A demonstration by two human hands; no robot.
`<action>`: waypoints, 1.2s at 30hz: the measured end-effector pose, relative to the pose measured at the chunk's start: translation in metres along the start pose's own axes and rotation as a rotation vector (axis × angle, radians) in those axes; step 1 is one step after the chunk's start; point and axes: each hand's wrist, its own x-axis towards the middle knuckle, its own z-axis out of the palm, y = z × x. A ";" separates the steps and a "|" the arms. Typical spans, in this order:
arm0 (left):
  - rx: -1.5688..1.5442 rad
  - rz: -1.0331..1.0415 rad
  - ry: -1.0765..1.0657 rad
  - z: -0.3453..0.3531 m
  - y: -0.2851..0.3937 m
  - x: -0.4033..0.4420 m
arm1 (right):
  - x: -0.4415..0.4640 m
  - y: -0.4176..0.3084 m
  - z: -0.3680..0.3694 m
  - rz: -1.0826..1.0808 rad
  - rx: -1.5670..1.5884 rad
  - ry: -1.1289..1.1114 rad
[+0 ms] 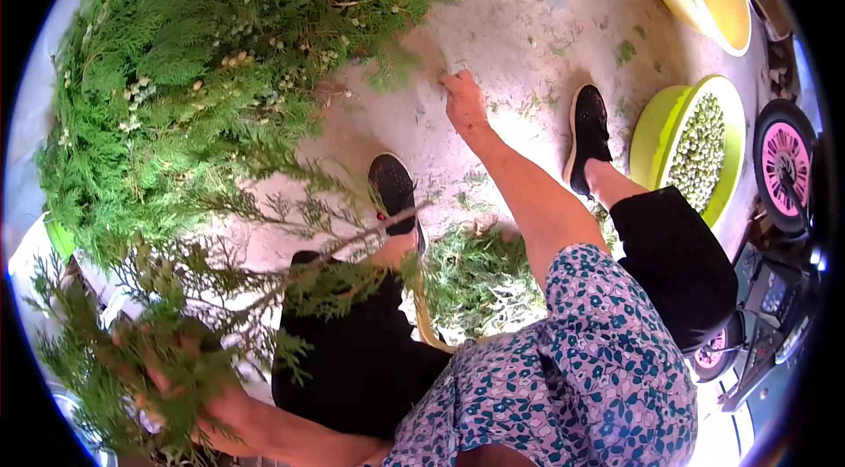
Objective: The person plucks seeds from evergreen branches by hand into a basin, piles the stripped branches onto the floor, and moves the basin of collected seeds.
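The left hand grips a feathery, woody-stemmed branch before the left knee, fingers mostly screened by sprays. The right hand curls above the littered floor, fingertips together; anything pinched is too small to tell. Round berries fill a smooth lime tub.

A leafy branch is held up across the lower left of the frame, tilted so that its bare brown stem is pointed up and to the right, with the end seen near the centre. Fine, feathery green sprays are borne along its length, bunched most thickly toward the lower left corner and spaced more thinly toward the middle. At the grip, the stem is hidden.
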 end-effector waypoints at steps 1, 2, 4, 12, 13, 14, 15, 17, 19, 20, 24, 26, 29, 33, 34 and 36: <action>0.019 0.010 0.009 0.000 -0.001 0.003 | 0.007 0.000 0.005 -0.004 -0.001 0.006; 0.035 0.020 0.018 0.000 -0.002 0.009 | 0.011 0.001 0.009 0.028 -0.018 -0.010; 0.057 0.037 0.031 0.000 -0.002 0.018 | 0.018 0.003 0.009 0.063 -0.047 -0.026; 0.122 0.086 0.069 0.002 -0.002 0.040 | 0.126 0.014 -0.025 -0.075 -0.036 0.363; 0.126 0.088 0.074 0.002 -0.003 0.042 | 0.141 0.018 -0.026 -0.153 -0.084 0.397; 0.130 0.091 0.076 0.003 -0.004 0.044 | 0.151 0.022 -0.023 -0.151 -0.087 0.396; 0.134 0.094 0.077 0.003 -0.005 0.046 | 0.159 0.024 -0.020 -0.079 -0.179 0.275; 0.139 0.095 0.074 0.005 -0.007 0.048 | 0.166 0.030 -0.018 0.003 -0.278 0.161; 0.148 0.090 0.073 0.007 -0.010 0.049 | 0.162 0.040 -0.014 -0.071 -0.279 0.092; 0.148 0.087 0.073 0.008 -0.011 0.050 | 0.157 0.048 -0.013 -0.108 -0.297 0.041; 0.147 0.080 0.073 0.011 -0.015 0.051 | 0.104 0.052 -0.058 0.056 -0.049 0.356; 0.152 0.079 0.070 0.012 -0.015 0.049 | 0.086 0.077 -0.088 0.122 -0.216 0.430; 0.156 0.083 0.061 0.013 -0.015 0.046 | 0.072 0.098 -0.105 0.176 -0.316 0.365; 0.161 0.097 0.073 0.012 -0.006 0.043 | 0.082 0.100 -0.085 0.076 -0.278 0.225; 0.161 0.098 0.074 0.011 -0.003 0.043 | 0.086 0.081 -0.075 -0.009 -0.156 0.255; 0.165 0.105 0.079 0.009 -0.001 0.041 | 0.090 0.042 -0.044 -0.081 -0.047 0.217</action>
